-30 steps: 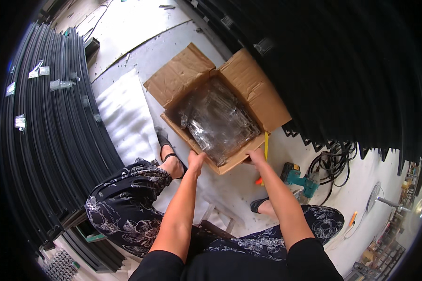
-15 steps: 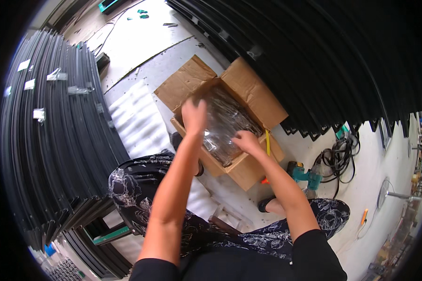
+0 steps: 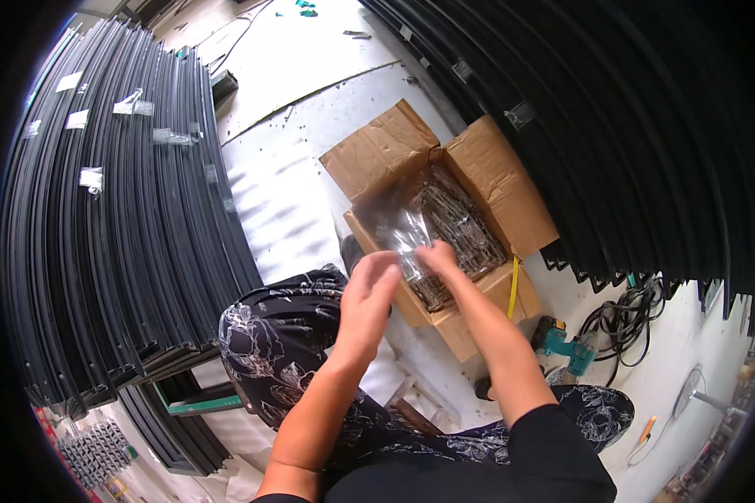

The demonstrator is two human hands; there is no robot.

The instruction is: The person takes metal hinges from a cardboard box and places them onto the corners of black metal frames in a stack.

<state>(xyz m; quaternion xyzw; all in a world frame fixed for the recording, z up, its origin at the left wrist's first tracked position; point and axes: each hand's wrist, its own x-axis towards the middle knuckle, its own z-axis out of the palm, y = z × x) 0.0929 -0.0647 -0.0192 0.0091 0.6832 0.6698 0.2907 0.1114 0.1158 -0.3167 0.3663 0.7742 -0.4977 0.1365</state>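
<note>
A cardboard box (image 3: 503,189) stands on the floor before me, flaps folded out. Inside lie many narrow dark metal-looking pieces (image 3: 461,218), packed close in rows. Clear plastic film (image 3: 404,228) is pulled up over the left half of them, blurred at its far end. My right hand (image 3: 439,258) reaches over the near side of the box, its fingers pinched on the film. By the box's left near edge is my left hand (image 3: 371,289), slightly blurred, fingers stretched out with nothing visible in them.
Long black frames or bars stand stacked at left (image 3: 126,226) and in a second stack (image 3: 612,126) at right. A teal cordless power tool (image 3: 564,345) and a coiled black cable (image 3: 621,323) lie right of the box. A yellow strap (image 3: 513,289) hangs at its near right corner.
My left hand has drawn back from over the box toward me. The film has been pulled left, baring the pieces on the right. The view has shifted, so everything sits further right.
</note>
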